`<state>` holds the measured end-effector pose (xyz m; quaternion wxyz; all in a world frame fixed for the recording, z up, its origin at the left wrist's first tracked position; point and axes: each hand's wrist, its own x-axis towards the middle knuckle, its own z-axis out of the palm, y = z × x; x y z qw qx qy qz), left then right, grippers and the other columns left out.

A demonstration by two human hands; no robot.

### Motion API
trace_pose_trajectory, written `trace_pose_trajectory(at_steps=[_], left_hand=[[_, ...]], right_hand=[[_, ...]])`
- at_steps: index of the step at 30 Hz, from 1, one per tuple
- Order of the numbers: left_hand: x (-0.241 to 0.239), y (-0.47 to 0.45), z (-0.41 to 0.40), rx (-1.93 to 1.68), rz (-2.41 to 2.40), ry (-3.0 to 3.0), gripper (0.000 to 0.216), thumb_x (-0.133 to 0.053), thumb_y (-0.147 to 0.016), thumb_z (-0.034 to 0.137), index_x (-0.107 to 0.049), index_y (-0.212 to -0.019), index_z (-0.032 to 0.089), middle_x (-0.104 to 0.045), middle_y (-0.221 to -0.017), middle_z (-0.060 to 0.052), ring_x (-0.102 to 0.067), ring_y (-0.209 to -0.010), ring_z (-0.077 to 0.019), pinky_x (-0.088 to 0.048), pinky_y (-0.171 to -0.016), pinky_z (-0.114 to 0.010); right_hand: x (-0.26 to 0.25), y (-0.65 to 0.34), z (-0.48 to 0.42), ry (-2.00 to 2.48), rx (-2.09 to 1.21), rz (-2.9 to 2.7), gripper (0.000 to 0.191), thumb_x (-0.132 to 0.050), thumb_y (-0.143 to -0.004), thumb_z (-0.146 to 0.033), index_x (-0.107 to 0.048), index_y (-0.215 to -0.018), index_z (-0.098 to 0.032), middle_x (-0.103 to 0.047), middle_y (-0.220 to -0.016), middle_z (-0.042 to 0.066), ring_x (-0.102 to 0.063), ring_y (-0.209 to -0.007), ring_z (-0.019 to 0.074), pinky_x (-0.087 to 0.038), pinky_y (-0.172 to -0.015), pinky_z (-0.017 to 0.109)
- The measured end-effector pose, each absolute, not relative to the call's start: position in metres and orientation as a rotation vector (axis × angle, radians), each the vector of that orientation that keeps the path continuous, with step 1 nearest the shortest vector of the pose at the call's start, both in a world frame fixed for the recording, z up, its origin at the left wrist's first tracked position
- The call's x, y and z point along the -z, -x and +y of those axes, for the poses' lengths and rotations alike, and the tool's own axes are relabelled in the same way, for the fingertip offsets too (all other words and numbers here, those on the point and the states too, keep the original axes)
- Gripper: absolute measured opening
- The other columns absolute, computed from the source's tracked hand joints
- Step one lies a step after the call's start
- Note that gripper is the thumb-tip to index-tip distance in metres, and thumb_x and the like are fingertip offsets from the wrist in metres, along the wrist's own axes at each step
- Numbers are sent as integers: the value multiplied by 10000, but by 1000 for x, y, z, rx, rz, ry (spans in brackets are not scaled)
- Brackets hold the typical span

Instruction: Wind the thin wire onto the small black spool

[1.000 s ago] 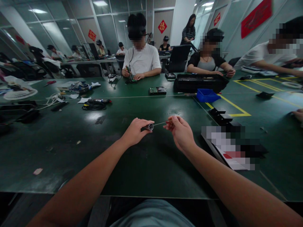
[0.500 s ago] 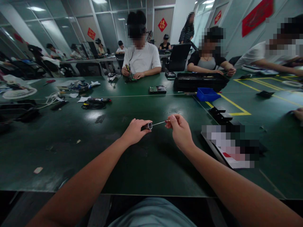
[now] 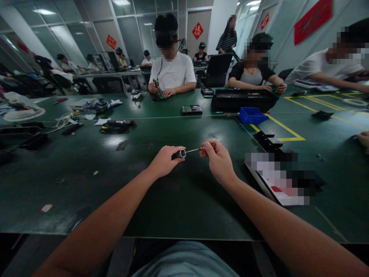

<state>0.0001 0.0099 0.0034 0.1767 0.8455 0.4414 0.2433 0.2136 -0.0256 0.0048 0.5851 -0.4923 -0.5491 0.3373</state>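
My left hand (image 3: 164, 159) is closed round a small dark cylinder with a silver ring end (image 3: 181, 153), held just above the green table (image 3: 178, 200). My right hand (image 3: 218, 161) pinches the handle of a thin screwdriver (image 3: 193, 150). Its metal shaft points left, with the tip at the cylinder's open end. The two hands are a short gap apart, at the middle of the table in front of me.
A flat device with a blurred label (image 3: 281, 179) lies right of my right hand, black parts (image 3: 268, 139) behind it. Farther back are a blue bin (image 3: 252, 115), a black tray (image 3: 243, 100), a circuit board (image 3: 191, 110) and a cable bundle (image 3: 115, 127). Several people sit across the table.
My right hand has drawn slightly closer to the left, so the screwdriver's tip now sits at the cylinder's end. The left hand has hardly moved.
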Motion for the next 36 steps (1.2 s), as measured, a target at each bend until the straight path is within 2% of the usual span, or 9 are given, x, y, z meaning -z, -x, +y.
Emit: trace_pose_trajectory(at_steps=[6, 12, 16, 22, 27, 31, 34, 36], left_hand=[[2, 1, 11, -700, 1201, -2406, 390, -705, -901, 274, -656, -1286, 237, -714, -1198, -54, -622, -1092, -245, -444, -1000, -435], [1, 1, 12, -699, 1196, -2394, 381, -698, -903, 260, -656, -1280, 224, -710, -1198, -67, -625, -1105, -246, -446, -1016, -440], [-1, 1, 10, -667, 1209, -2402, 381, -698, -903, 257, -655, -1281, 232, -712, -1187, -58, -619, -1098, -245, -448, -1003, -439], [0, 2, 10, -647, 1222, -2415, 386, -696, -903, 284, -656, -1285, 245, -712, -1158, -50, -613, -1073, -244, -457, -981, -434], [1, 3, 10, -673, 1215, -2396, 386, -689, -901, 276, -654, -1283, 235, -704, -1186, -60, -613, -1109, -251, -446, -1021, -446], [-2, 1, 9, -633, 1230, -2395, 388, -679, -905, 278, -649, -1290, 241, -705, -1181, -63, -611, -1114, -259, -451, -1013, -455], [-4, 0, 8, -623, 1233, -2397, 388, -674, -909, 275, -646, -1294, 240, -704, -1188, -64, -615, -1109, -257, -454, -1009, -450], [-4, 0, 9, -640, 1231, -2394, 383, -678, -907, 274, -650, -1287, 232, -703, -1194, -69, -616, -1116, -258, -448, -1022, -449]], right_hand=[[-19, -213, -33, 1372, -627, -1404, 389, -631, -887, -561, -653, -737, -204, -632, -578, 0, -568, -540, 159, -414, -562, 303], [-14, -211, -35, 1238, -572, -1491, 195, -572, -936, -392, -647, -893, -218, -712, -767, 26, -661, -705, 188, -476, -665, 316], [-14, -211, -35, 1215, -620, -1493, 143, -545, -926, -324, -647, -918, -223, -708, -793, 19, -659, -738, 186, -479, -689, 313], [-16, -212, -34, 1302, -629, -1543, 338, -472, -995, -470, -639, -846, -218, -595, -591, -22, -575, -566, 160, -428, -598, 306], [-12, -212, -33, 1258, -681, -1481, 220, -493, -982, -404, -624, -1025, -232, -639, -712, -10, -625, -679, 184, -459, -652, 325], [-11, -211, -33, 1257, -690, -1472, 314, -435, -1008, -458, -644, -943, -232, -593, -657, -13, -592, -640, 176, -447, -634, 327], [-7, -210, -30, 1209, -749, -1313, 244, -543, -951, -449, -607, -1035, -229, -648, -732, -5, -618, -682, 180, -488, -666, 335], [-3, -210, -26, 1148, -828, -1217, 243, -599, -913, -450, -620, -983, -219, -680, -800, 17, -642, -735, 184, -520, -727, 355]])
